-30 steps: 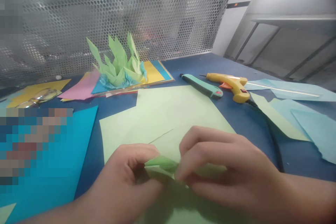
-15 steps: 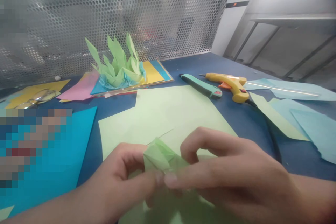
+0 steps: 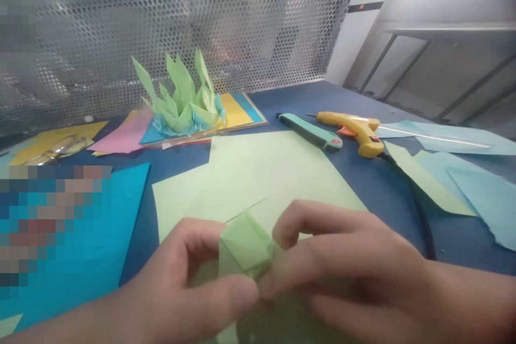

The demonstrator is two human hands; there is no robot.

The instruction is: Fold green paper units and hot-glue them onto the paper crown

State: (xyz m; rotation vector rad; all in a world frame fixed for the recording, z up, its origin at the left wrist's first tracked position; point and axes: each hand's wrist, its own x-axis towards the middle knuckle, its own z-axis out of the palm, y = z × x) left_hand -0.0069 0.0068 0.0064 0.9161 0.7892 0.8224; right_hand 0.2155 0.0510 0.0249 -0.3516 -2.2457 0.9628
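Both of the person's hands were busy with a folded green piece, held up over the near part of a large pale green sheet on the blue table. The left hand had it clamped between thumb and fingers on its left side. The right hand was closed on its lower right edge, the fingertips together and near the left thumb; exactly how they overlapped there, I couldn't tell.

From the piece, at 11 o'clock, a spiky green model with crinkled blue paper round its foot stood on stacked coloured sheets, with pink paper just to its left. At 10 o'clock I could see glasses lying on yellow paper, and at 9 o'clock a bright blue sheet.

At 1 o'clock lay a teal cutter; the red mark on its near end was too small to read. A yellow glue gun lay just beyond it towards 2 o'clock, nozzle pointing left. Pale blue paper spread between 2 and 3 o'clock. At 12 o'clock, behind everything, rose a perforated metal panel.
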